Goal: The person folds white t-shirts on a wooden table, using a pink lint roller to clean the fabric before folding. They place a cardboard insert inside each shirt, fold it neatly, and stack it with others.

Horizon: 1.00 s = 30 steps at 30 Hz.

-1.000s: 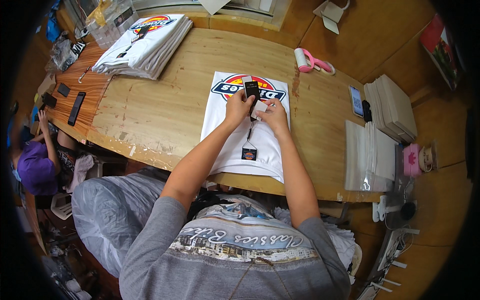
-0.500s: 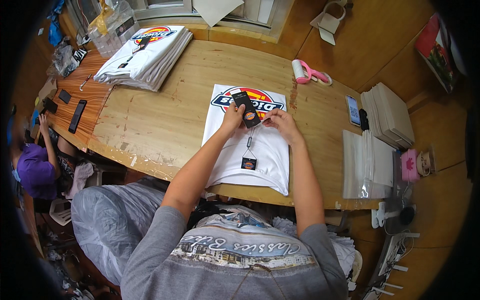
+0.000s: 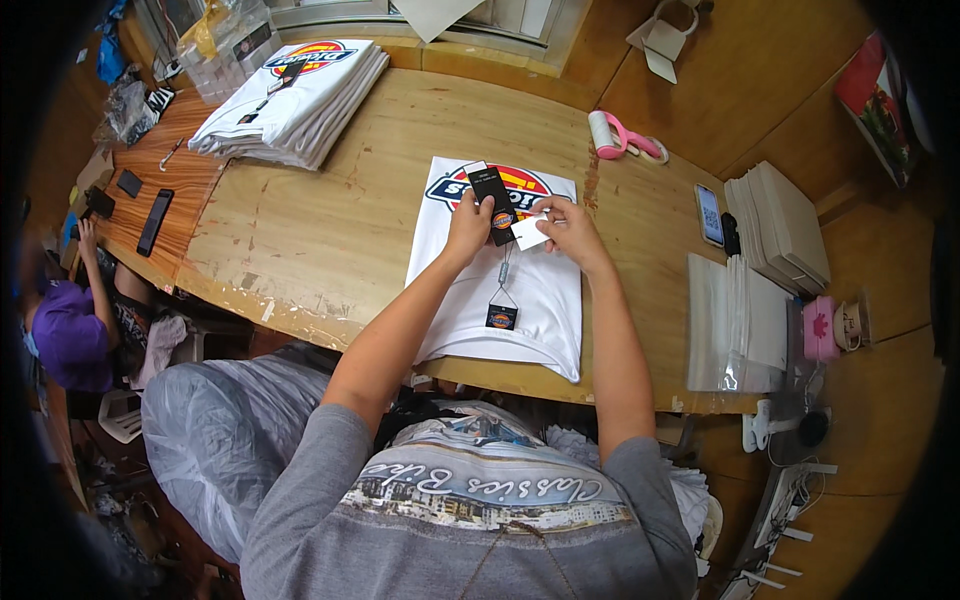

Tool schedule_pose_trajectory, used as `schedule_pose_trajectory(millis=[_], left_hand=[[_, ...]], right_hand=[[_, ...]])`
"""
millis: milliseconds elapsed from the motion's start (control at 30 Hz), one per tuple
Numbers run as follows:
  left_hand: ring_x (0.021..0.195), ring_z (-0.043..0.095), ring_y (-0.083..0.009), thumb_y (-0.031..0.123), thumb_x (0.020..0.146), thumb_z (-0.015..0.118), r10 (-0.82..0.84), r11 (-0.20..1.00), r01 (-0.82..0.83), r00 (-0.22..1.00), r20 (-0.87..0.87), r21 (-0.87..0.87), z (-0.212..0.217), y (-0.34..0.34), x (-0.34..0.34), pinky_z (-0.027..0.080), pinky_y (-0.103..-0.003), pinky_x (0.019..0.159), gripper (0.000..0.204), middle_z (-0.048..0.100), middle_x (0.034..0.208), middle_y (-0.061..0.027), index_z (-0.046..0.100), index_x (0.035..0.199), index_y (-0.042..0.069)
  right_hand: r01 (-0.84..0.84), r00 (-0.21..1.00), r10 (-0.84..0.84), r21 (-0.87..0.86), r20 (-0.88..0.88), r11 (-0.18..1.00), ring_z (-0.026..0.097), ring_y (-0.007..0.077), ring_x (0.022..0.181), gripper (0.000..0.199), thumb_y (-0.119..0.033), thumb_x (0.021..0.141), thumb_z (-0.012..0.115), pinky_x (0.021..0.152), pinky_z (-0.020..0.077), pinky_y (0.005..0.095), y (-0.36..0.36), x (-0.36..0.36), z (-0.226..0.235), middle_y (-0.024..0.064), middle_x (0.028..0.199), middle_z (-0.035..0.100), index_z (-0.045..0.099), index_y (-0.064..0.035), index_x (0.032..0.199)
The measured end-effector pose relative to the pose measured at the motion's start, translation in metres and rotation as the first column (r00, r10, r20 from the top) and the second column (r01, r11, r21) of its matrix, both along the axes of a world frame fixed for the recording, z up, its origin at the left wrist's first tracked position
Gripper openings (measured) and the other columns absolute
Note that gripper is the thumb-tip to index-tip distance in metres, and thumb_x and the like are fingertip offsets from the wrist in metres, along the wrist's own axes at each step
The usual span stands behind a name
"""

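A folded white T-shirt (image 3: 455, 290) with a red, yellow and blue printed emblem lies on the table in front of me. Over the emblem, my left hand (image 3: 470, 225) grips a long black hang tag (image 3: 492, 200) along its left edge. My right hand (image 3: 570, 235) pinches a small white card (image 3: 531, 232) at the black tag's lower right corner. A cord runs down from the black tag to a small square black tag (image 3: 501, 317), which rests on the shirt near its collar.
A stack of folded white T-shirts (image 3: 330, 110) stands at the far left. A pink lint roller (image 3: 615, 135) lies at the back right. Along the right are a phone (image 3: 709, 214), clear plastic bags (image 3: 715, 330) and cardboard sheets (image 3: 775, 230). Another person in purple (image 3: 70, 335) sits at left.
The white card, seen edge-on before, now shows its flat face beside the black tag in my right hand. My left hand keeps its grip on the black tag.
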<state>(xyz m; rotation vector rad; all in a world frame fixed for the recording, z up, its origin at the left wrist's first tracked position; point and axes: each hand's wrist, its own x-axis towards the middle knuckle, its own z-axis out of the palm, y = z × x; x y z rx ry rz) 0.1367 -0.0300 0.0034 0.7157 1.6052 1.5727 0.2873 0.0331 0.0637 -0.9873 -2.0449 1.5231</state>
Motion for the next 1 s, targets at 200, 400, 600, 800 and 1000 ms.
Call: schedule_pose_trajectory(millis=[200, 400, 600, 800, 1000], left_hand=[[0.050, 0.056, -0.0168, 0.021, 0.086, 0.044, -0.034, 0.999, 0.035, 0.999, 0.018, -0.030, 0.005, 0.000, -0.001, 0.042, -0.027, 0.035, 0.026, 0.057, 0.068, -0.0109, 0.042, 0.100, -0.001], [0.053, 0.058, -0.0163, 0.020, 0.086, 0.044, -0.085, 0.995, 0.085, 0.996, 0.012, -0.044, 0.003, 0.001, 0.000, 0.047, -0.027, 0.037, 0.026, 0.057, 0.072, -0.0107, 0.041, 0.104, 0.001], [0.056, 0.060, -0.0193, 0.018, 0.086, 0.044, -0.055, 0.997, 0.033, 0.950, -0.308, -0.076, -0.013, 0.004, 0.000, 0.049, -0.029, 0.038, 0.026, 0.058, 0.075, -0.0153, 0.041, 0.102, -0.001], [0.054, 0.058, -0.0161, 0.021, 0.086, 0.045, -0.092, 0.994, 0.087, 0.992, -0.084, -0.065, -0.002, 0.000, 0.001, 0.047, -0.027, 0.040, 0.027, 0.058, 0.074, -0.0116, 0.043, 0.103, 0.001], [0.057, 0.055, -0.0133, 0.027, 0.086, 0.044, -0.208, 0.968, 0.230, 0.958, 0.198, -0.098, 0.004, -0.002, -0.005, 0.045, -0.027, 0.049, 0.027, 0.056, 0.076, -0.0057, 0.046, 0.102, 0.005]], right_hand=[[-0.085, 0.996, 0.090, 0.164, -0.025, 0.983, 0.054, 0.0134, 0.064, 0.014, 0.006, 0.070, 0.055, 0.053, 0.0431, 0.0234, 0.014, 0.005, -0.011, 0.0063, 0.071, 0.057, 0.058, -0.0021, 0.081], [-0.139, 0.986, 0.048, 0.610, 0.163, 0.780, 0.056, 0.0233, 0.073, 0.011, 0.002, 0.068, 0.054, 0.067, 0.0437, 0.0310, 0.008, 0.003, 0.003, 0.0099, 0.075, 0.059, 0.061, -0.0053, 0.073], [-0.154, 0.950, -0.030, 0.548, 0.312, 0.822, 0.058, 0.0277, 0.069, 0.011, -0.006, 0.070, 0.052, 0.063, 0.0451, 0.0332, -0.010, -0.006, 0.019, 0.0151, 0.074, 0.060, 0.061, -0.0060, 0.075], [-0.089, 0.996, 0.075, 0.347, 0.055, 0.934, 0.059, 0.0179, 0.067, 0.010, -0.001, 0.072, 0.053, 0.061, 0.0464, 0.0284, 0.002, -0.007, 0.007, 0.0090, 0.075, 0.061, 0.059, -0.0034, 0.080], [-0.058, 0.987, 0.048, -0.063, -0.153, 0.996, 0.054, 0.0107, 0.070, 0.019, 0.008, 0.068, 0.056, 0.061, 0.0445, 0.0229, 0.019, -0.014, -0.013, 0.0045, 0.080, 0.058, 0.056, -0.0030, 0.083]])
